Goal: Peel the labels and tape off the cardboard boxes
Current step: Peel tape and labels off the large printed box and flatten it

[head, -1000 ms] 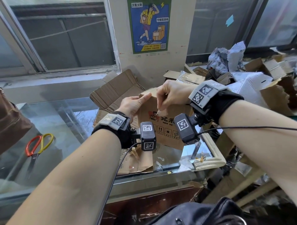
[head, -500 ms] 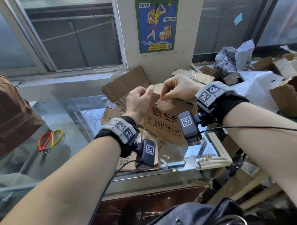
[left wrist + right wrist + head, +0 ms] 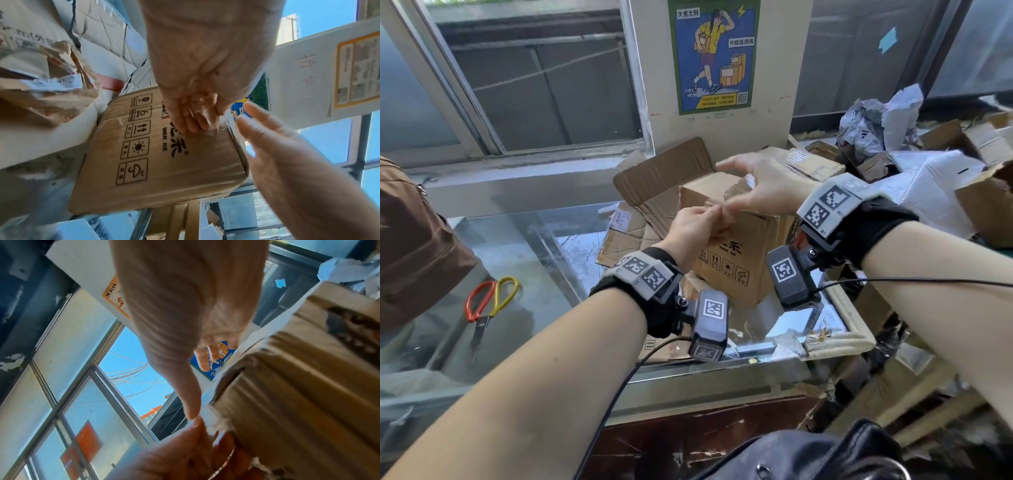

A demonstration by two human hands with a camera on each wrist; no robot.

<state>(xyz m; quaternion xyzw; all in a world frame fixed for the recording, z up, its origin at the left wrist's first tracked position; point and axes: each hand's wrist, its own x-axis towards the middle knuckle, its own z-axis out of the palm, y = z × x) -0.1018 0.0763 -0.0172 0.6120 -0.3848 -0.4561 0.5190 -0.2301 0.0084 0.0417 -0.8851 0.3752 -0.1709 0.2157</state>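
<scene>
Two hands at box (image 3: pixel 736 246): left (image 3: pixel 693 228) pinches tape (image 3: pixel 213 129), clear only in left-wrist view; right (image 3: pixel 763 185) splayed.

From my remote seat, I saw bright daylight coming through the windows (image 3: pixel 544 96) beyond both hands. The glass counter (image 3: pixel 524 260) under them threw pale glare and reflections. My right hand (image 3: pixel 763 186) was smeared by motion blur, its fingertips soft; my left hand (image 3: pixel 691 228) was sharper. Straight frames bowed toward the picture edges. In both wrist views the palms filled the top, close and out of focus, backlit by blue sky, and the cardboard box (image 3: pixel 298 394) beside the right hand was streaked with blur.
</scene>
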